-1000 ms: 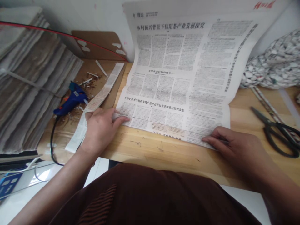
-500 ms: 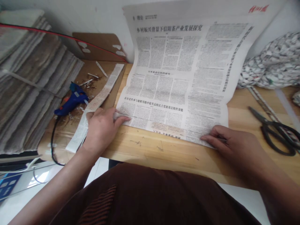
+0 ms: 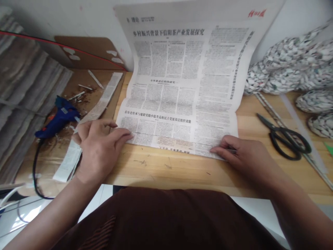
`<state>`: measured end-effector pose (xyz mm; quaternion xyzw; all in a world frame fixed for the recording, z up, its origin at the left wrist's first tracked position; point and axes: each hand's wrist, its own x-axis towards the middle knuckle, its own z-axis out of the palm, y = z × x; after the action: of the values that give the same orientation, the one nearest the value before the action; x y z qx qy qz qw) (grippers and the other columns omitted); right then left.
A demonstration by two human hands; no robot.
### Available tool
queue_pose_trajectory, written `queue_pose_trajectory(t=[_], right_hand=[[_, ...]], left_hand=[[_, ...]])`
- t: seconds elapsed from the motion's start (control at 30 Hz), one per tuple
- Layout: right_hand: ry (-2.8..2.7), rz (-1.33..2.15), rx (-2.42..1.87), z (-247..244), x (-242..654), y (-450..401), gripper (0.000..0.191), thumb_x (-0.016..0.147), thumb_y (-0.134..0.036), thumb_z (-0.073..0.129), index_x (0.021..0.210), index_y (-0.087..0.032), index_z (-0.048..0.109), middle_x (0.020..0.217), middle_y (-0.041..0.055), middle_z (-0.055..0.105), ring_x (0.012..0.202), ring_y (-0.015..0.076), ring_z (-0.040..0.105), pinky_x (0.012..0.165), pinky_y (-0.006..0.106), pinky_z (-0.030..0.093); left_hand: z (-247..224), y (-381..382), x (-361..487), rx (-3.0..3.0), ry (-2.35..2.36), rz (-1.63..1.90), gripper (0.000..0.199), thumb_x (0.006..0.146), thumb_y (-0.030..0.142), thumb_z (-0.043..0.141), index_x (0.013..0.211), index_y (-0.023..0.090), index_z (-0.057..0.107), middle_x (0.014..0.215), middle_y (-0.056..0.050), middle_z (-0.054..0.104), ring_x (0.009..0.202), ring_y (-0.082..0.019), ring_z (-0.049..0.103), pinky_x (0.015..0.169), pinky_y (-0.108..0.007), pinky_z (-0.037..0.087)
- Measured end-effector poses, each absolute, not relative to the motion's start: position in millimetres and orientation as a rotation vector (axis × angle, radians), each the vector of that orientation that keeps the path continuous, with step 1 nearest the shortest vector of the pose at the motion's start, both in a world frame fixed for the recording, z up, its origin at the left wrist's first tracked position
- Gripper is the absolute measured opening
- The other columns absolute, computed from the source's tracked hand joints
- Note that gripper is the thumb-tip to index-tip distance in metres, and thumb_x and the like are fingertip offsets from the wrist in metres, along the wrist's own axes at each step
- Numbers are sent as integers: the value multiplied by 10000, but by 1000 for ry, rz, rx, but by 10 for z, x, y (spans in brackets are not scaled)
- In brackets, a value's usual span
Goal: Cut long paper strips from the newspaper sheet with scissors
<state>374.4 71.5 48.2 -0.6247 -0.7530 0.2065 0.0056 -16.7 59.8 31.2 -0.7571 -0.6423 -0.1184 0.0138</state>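
A large printed newspaper sheet (image 3: 166, 86) lies on the wooden table, its far part leaning up against the wall and its near edge folded over. At the sheet's near left corner, my left hand (image 3: 100, 147) pinches the edge between thumb and fingers. My right hand (image 3: 239, 152) grips the near right corner, thumb on top and fingers curled. What looks like a thin grey tip shows between the right fingers. Beside and partly beneath my left hand runs a long strip of cut newspaper (image 3: 97, 107).
On the left, a blue glue gun (image 3: 58, 119) lies among paper scraps on cardboard (image 3: 104, 93), near a tall newspaper stack (image 3: 23, 86). Black scissors (image 3: 283, 139) and thin rods (image 3: 272, 113) are at the right. Woven paper coils (image 3: 288, 66) stand behind them.
The view has shifted right, so things appear further left. My left hand has loosened a little and its fingers are raised. My right hand still holds its corner.
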Motion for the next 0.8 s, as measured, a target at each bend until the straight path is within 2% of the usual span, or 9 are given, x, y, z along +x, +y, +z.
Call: queue_pose_trajectory(t=[0.1, 0.2, 0.3, 0.4, 0.47, 0.53, 0.6, 0.67, 0.8], right_hand=[[-2369, 639, -1950, 474, 3752, 716, 405, 923, -594, 541, 721, -244, 558, 620, 3, 637, 594, 221, 602, 596, 318, 342], [-2371, 628, -1955, 468, 3757, 714, 401, 924, -589, 535, 722, -243, 554, 619, 5, 629, 595, 223, 599, 594, 317, 333], [-2366, 645, -1962, 464, 3757, 711, 401, 924, -592, 531, 725, -244, 551, 622, 6, 628, 603, 227, 597, 599, 318, 334], [-2371, 646, -1965, 461, 3754, 712, 402, 925, -597, 525, 732, -245, 555, 633, 11, 635, 611, 233, 602, 602, 322, 338], [-2369, 644, -1964, 461, 3751, 712, 409, 927, -603, 523, 733, -245, 559, 639, 13, 641, 611, 235, 606, 600, 323, 339], [-2369, 650, -1956, 464, 3750, 711, 413, 930, -606, 522, 733, -245, 563, 638, 10, 643, 604, 232, 606, 596, 322, 338], [-2372, 645, -1945, 466, 3752, 708, 412, 934, -602, 523, 732, -245, 564, 631, 5, 640, 594, 227, 603, 591, 319, 335], [-2380, 638, -1936, 466, 3760, 705, 406, 937, -595, 527, 736, -244, 566, 631, 3, 639, 589, 221, 599, 590, 315, 335], [-2411, 609, -1944, 458, 3776, 707, 404, 943, -581, 536, 726, -240, 552, 621, 1, 625, 588, 212, 588, 588, 306, 330]], left_hand=[[220, 566, -216, -2361, -1896, -429, 248, 1001, 329, 472, 1012, 309, 719, 1167, -32, 667, 1181, -323, 563, 1006, -585, 453], [149, 516, -241, -2529, -1745, -458, 298, 998, 209, 440, 1184, 261, 667, 1255, -81, 669, 1162, -280, 607, 1027, -475, 499], [153, 470, -230, -2580, -1648, -296, 381, 984, 117, 378, 1281, 162, 612, 1316, -166, 636, 1211, -309, 603, 1052, -468, 491], [207, 436, -185, -2632, -1549, -245, 488, 960, 75, 364, 1410, 165, 529, 1329, -181, 635, 1234, -316, 608, 1068, -483, 482], [242, 411, -133, -2698, -1503, -241, 565, 980, 134, 406, 1537, 231, 399, 1371, -159, 623, 1278, -317, 585, 1089, -495, 468], [262, 381, -68, -2752, -1484, -188, 620, 1003, 291, 491, 1594, 296, 305, 1441, -153, 576, 1340, -352, 533, 1121, -533, 436], [266, 352, -9, -2763, -1497, -138, 719, 950, 489, 587, 1596, 344, 305, 1520, -157, 499, 1384, -412, 476, 1148, -582, 395], [259, 331, 28, -2756, -1525, -113, 828, 863, 611, 643, 1587, 367, 324, 1586, -159, 417, 1401, -460, 439, 1168, -615, 356], [233, 323, 30, -2767, -1546, -101, 908, 795, 673, 672, 1583, 403, 310, 1648, -126, 328, 1405, -489, 414, 1175, -637, 341]])
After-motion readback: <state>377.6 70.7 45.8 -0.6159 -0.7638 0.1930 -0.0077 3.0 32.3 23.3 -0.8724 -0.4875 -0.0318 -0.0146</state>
